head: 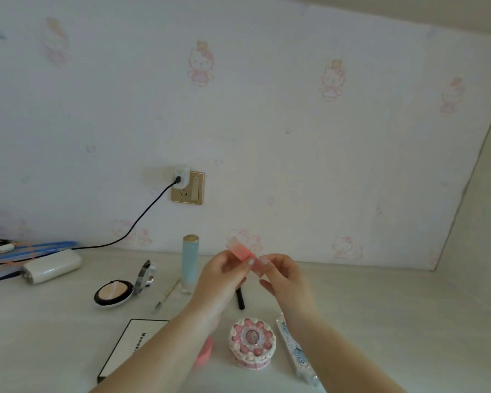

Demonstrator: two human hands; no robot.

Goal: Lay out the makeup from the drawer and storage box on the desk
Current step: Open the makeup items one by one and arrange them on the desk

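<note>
My left hand (223, 275) and my right hand (285, 275) together hold a small translucent pink lip tube (240, 251) above the desk (380, 307). The left fingers pinch its pink upper part; the right fingers pinch its paler lower end. On the desk lie an open powder compact (115, 293), a thin brush (166, 295), an upright pale-blue bottle (190, 262), a black pencil (240, 299), a white flat box with black edges (128, 347), a pink item (206, 353) half hidden by my left arm, a round pink cake-shaped case (252, 343) and a blue-white patterned case (298, 353).
A white power bank (51, 266) and blue cables (26, 249) lie at the desk's left rear. A black cord runs to a charger in the wall socket (187, 187). The patterned wall closes the back, and a side panel (474, 236) bounds the right.
</note>
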